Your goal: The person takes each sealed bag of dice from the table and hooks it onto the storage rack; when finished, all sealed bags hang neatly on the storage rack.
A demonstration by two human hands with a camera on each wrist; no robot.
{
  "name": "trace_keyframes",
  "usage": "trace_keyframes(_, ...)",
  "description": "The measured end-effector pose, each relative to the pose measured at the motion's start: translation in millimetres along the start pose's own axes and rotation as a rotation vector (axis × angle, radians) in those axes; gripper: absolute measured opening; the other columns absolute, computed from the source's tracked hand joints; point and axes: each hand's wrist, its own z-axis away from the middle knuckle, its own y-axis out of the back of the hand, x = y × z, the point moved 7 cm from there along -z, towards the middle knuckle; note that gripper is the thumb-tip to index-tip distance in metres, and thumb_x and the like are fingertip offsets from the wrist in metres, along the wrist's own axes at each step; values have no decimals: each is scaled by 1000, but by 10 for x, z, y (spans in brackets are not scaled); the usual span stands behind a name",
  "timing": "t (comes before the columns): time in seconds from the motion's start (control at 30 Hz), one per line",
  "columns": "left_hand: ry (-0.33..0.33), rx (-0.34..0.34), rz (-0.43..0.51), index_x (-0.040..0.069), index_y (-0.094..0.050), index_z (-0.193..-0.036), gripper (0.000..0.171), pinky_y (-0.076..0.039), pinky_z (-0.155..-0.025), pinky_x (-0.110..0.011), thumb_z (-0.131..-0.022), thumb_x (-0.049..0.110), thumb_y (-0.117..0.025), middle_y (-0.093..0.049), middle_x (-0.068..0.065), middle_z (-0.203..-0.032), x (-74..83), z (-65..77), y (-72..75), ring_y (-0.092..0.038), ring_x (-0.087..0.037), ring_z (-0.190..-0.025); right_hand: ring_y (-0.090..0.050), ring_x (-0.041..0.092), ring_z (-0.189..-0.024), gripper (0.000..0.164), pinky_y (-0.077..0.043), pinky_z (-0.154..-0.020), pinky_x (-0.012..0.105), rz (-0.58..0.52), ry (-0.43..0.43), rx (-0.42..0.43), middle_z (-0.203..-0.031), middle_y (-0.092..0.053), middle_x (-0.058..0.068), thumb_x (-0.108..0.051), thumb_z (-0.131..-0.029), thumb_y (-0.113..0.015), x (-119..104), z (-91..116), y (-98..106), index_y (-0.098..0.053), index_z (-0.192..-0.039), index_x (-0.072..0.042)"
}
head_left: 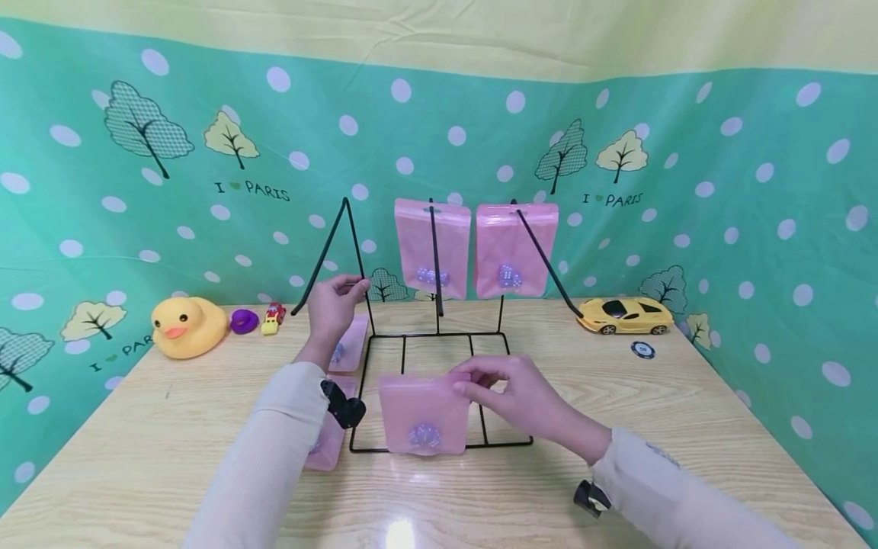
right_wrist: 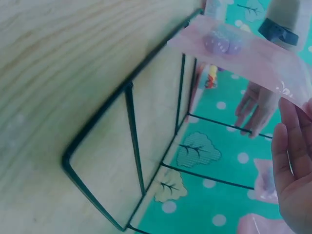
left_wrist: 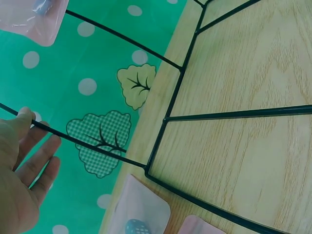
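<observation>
A black wire rack (head_left: 437,335) stands on the table with three sloping hooks on uprights. My left hand (head_left: 334,306) pinches its left upright (left_wrist: 92,146) between thumb and fingers. From its top right corner, a pink zip pouch (head_left: 401,408) with dice inside is pinched by my right hand (head_left: 504,390), upright above the rack's base. Two similar pouches hang on the rack: one on the middle hook (head_left: 411,236), one on the right hook (head_left: 497,244). The left hook (head_left: 321,259) carries no pouch. Two more pouches lie left of the base, one farther back (head_left: 352,347), one nearer (head_left: 331,446).
At the back left sit a yellow rubber duck (head_left: 199,329), a small purple duck (head_left: 243,321) and a little red and yellow toy car (head_left: 273,319). A yellow sports car (head_left: 627,316) and a round chip (head_left: 642,350) lie at the right. A green curtain (head_left: 439,164) hangs behind the table.
</observation>
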Motion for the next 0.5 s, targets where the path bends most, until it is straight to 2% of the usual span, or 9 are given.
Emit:
trace_keyframes(0.23,1,0,-9,1,-70,-124,32,-49,-101,-46,-103,24,-64,-72,-20,-118,-8,1,2,-70,-37,-107,-67,8,-75,12,-57,-70,29,38,57,96,-88,-76,-5,-9,-96,-72,-124,17,198,-78,-106,-7)
trace_keyframes(0.5,11,5,-20,3,-70,-125,32,-49,-101,-46,-103,26,-65,-72,-19,-117,-14,6,-4,-70,-35,-106,-66,10,-71,13,-56,-65,27,16,126,249,-87,-76,-4,-1,-92,-73,-269,44,366,-78,-103,-7)
